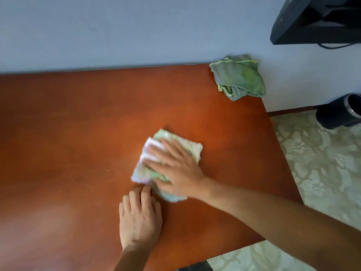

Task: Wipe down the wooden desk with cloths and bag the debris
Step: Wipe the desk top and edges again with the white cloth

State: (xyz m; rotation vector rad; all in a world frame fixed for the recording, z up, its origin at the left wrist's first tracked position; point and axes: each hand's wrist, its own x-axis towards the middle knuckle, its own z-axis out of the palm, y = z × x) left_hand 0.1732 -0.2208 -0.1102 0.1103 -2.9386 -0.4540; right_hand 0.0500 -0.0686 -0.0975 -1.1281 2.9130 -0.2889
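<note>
A reddish-brown wooden desk fills most of the head view. My right hand lies flat, fingers spread, pressing a folded pale cloth with green and pink patches onto the desk's middle; hand and cloth are blurred. My left hand rests palm down on the desk just in front of the cloth, fingertips near its lower edge, holding nothing. A crumpled green cloth sits at the desk's far right corner against the wall.
A grey-blue wall runs along the desk's far edge. A black device with a cable hangs at the upper right. A dark round bin stands on the patterned floor right of the desk.
</note>
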